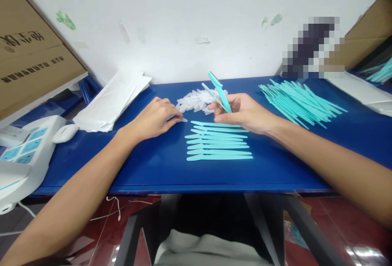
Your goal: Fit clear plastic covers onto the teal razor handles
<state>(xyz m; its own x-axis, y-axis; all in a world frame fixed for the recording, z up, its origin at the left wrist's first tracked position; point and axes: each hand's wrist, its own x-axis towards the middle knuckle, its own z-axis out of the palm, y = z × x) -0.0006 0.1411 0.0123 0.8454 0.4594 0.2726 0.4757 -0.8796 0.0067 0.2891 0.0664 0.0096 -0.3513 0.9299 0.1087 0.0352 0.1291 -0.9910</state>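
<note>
Nearest to the viewer, below both grips, gray cloth [208, 249] lies beneath the front edge of the blue table [153, 174]. On the table, between the front edge and the grips, a row of turquoise razors [220, 157] is laid roughly parallel, head ends to the left. The farthest razors of the row lie directly under the right grip.

The left grip [157, 117] is narrow: its fingertips are closed on one translucent cap [184, 119], which projects to the right, just beyond the row's head ends. The right grip [237, 112] is raised above the row and holds two turquoise handles [225, 99], tilted with their upper ends to the left.

Left of the left grip, well apart, are a white unit [45, 143] with blue panels and a rounded white case [65, 133] beside it. Beyond the grips, between them, is a heap of translucent caps [196, 99]. Beyond the left grip, to its left, lie white bags [110, 102]; right of the right grip lies a loose razor pile [301, 102]. Farthest out stands the white wall [183, 25].
</note>
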